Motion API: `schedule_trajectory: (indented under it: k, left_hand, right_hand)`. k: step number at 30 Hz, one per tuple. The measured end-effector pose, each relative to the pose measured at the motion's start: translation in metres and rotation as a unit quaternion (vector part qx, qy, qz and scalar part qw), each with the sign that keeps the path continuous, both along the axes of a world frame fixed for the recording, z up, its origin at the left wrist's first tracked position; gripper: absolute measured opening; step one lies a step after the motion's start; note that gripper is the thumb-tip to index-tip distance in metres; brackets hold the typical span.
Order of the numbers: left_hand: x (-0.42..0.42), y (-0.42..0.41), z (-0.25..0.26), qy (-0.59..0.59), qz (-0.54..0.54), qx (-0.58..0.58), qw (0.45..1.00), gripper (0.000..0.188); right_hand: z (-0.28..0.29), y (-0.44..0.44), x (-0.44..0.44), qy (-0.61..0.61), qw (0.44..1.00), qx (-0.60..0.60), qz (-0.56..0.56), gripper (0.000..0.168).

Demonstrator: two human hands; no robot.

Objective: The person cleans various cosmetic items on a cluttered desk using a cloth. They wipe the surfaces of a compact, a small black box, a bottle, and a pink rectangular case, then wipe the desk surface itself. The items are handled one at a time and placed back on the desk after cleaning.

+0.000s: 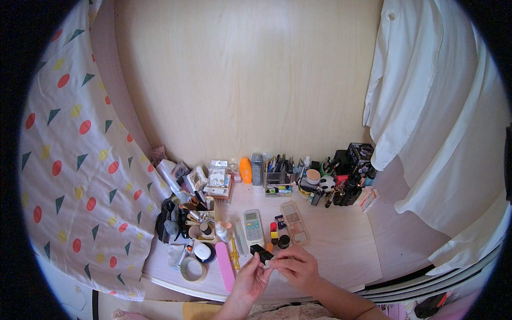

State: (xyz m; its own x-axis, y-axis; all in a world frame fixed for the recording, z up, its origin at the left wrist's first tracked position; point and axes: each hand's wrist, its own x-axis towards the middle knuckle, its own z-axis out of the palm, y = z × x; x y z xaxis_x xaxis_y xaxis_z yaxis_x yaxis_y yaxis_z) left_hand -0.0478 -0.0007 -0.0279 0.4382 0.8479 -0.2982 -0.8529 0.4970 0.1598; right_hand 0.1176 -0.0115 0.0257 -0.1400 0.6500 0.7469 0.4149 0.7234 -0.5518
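Observation:
My left hand point(253, 280) is shut on a small black box point(261, 253) near the desk's front edge, thumb along its side. Against the box's lower end my right hand point(297, 267) pinches something small and whitish point(269, 263); what it is cannot be told. Just beyond the hands lie an orange item point(270, 247), a small jar with a black lid point(283, 241), a yellow-and-red item point(274, 236) and a grey remote control point(253, 227). A makeup palette point(295, 223) lies behind my right hand. Left of my left hand is a long pink nail file or similar flat bar point(225, 266).
A tape roll point(193, 269), a white round-cornered case point(203, 251) and a cosmetics organizer point(208, 236) stand at the left. Along the back are an orange bottle point(246, 171), a clear pen holder point(278, 178) and jars. Curtains hang on both sides.

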Motion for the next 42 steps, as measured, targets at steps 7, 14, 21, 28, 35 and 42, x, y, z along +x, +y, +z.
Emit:
schedule_trajectory:
  k: [7,14,21,28,35,42]
  left_hand:
    - [0.004,-0.001,0.03,0.061,0.019,0.015,0.998,0.023]
    - [-0.004,-0.001,0.029,0.005,-0.006,0.016,1.0,0.023]
    - [-0.001,-0.001,0.011,-0.026,-0.031,0.035,0.999,0.028]
    - [0.011,-0.003,0.02,0.021,-0.025,0.016,0.999,0.022]
    - [0.014,0.001,0.02,0.083,0.027,0.046,0.995,0.021]
    - [0.028,0.003,0.013,0.352,0.067,0.225,0.906,0.034]
  right_hand:
    - [-0.007,-0.001,0.001,-0.026,1.0,-0.012,0.001,0.02]
    - [0.002,-0.009,0.002,0.071,0.989,-0.124,-0.034,0.014]
    - [0.007,-0.008,0.005,0.065,0.995,-0.077,-0.013,0.017]
    - [0.001,-0.01,0.007,0.059,0.992,-0.108,-0.028,0.02]
    - [-0.015,-0.016,0.012,0.094,0.982,-0.163,-0.02,0.018]
    - [-0.021,-0.016,0.037,0.129,0.941,-0.313,0.01,0.027]
